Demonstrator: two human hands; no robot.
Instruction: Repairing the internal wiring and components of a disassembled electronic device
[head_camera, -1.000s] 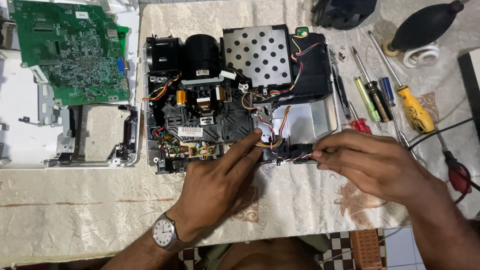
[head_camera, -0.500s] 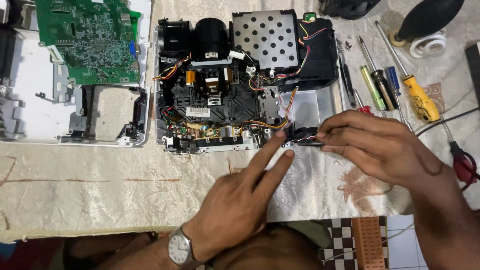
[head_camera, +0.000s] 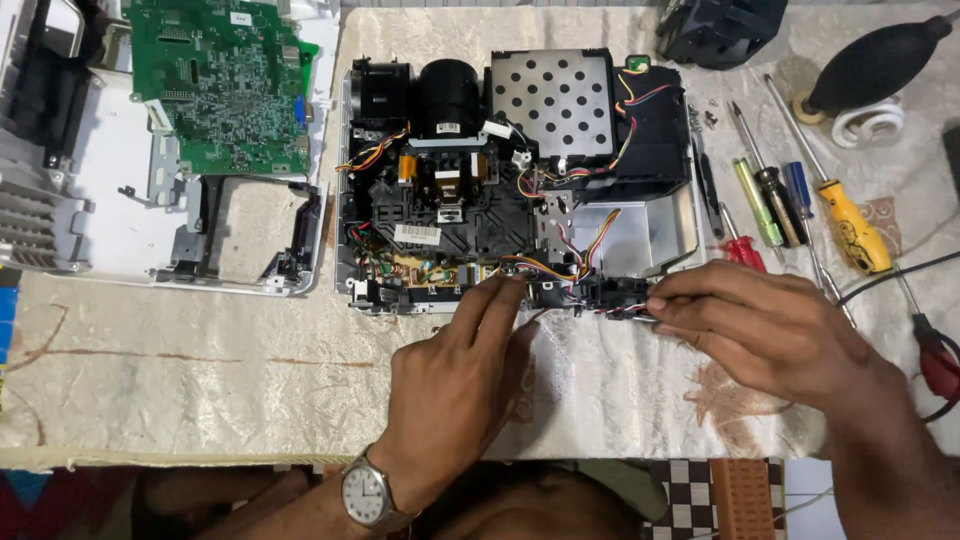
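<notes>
Opened black projector chassis (head_camera: 470, 200): laid on the cloth-covered worktop (head_camera: 200, 400), its lens barrel, perforated metal shield plate (head_camera: 552, 100) and coloured wiring exposed.

Small black connector block with coloured wires (head_camera: 600, 296): located at the chassis's near right corner, just beyond the front edge, between the two hands.

Left hand (head_camera: 455, 390): a wristwatch (head_camera: 366, 494) is worn; the fingers (head_camera: 497, 300) are extended and pressed on the chassis's front edge, just left of the block. Nothing is gripped.

Right hand (head_camera: 770, 335): fingers are drawn together, the tips pinched at the block's right end, where the wires are met.

Green printed circuit board (head_camera: 215, 85): rested on the white plastic housing shell (head_camera: 110, 210), well apart at the left.

Screwdrivers: a yellow-handled screwdriver (head_camera: 852, 230) and others are laid right of the chassis, beyond the right hand.

Black rubber blower bulb (head_camera: 870, 65): placed at the far right.
</notes>
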